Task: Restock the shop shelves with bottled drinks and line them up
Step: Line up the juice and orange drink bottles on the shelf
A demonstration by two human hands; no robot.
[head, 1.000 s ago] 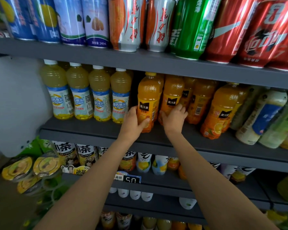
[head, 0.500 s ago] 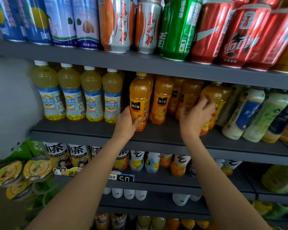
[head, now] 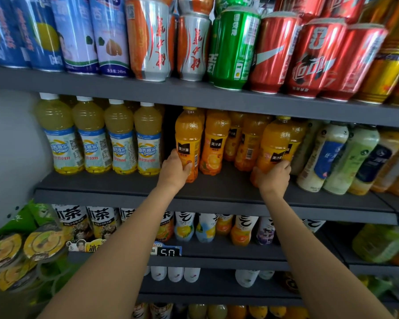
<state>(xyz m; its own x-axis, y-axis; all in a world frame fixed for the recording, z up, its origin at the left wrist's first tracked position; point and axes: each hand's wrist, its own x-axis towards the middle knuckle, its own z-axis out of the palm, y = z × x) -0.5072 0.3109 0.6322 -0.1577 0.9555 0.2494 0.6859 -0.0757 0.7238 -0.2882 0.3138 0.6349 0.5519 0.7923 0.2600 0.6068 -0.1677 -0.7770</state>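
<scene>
Orange juice bottles (head: 273, 148) and (head: 187, 143): I've my right hand (head: 273, 178) and left hand (head: 174, 172) gripping one each, to square the row.

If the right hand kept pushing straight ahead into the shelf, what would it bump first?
The right hand already grips an orange juice bottle, so that bottle goes first. Pushed deeper, it would probably meet the other orange bottles crowded just behind and beside it, though depth is hard to judge here.
</scene>
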